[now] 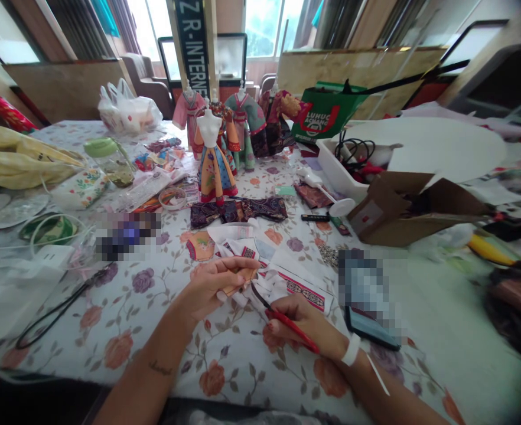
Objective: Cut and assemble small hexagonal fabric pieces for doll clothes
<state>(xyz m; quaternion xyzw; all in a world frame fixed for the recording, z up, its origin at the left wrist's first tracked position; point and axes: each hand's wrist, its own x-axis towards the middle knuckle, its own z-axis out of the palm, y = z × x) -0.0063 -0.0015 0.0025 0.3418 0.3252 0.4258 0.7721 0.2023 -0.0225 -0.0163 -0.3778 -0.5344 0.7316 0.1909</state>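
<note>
Right now, through the head view, I have the left grip (209,284) pinching a small orange cloth piece (233,288) between thumb and fingers, above the tabletop (249,360) with its flowered cover. The right grip (296,319) is closed around the red handles of the scissors (259,296), their blades pointing across to the cloth piece; I can't tell whether they touch it. A white wristband (352,349) sits behind the right grip. Just beyond both grips I see printed strips (305,290) lying loose, then a dark patterned cloth (260,211) lying flat. Farther out from the left grip stands a white mannequin (209,131) in an orange and blue skirt, with more dressed figures behind it. To the right of the right grip I make out a phone (373,328), partly blurred, and farther off that way an open cardboard box (382,206) beside a white bin (347,177). Left of the left grip lies a black strap (55,313); farther out on that side stands a green-lidded jar (110,162).
</note>
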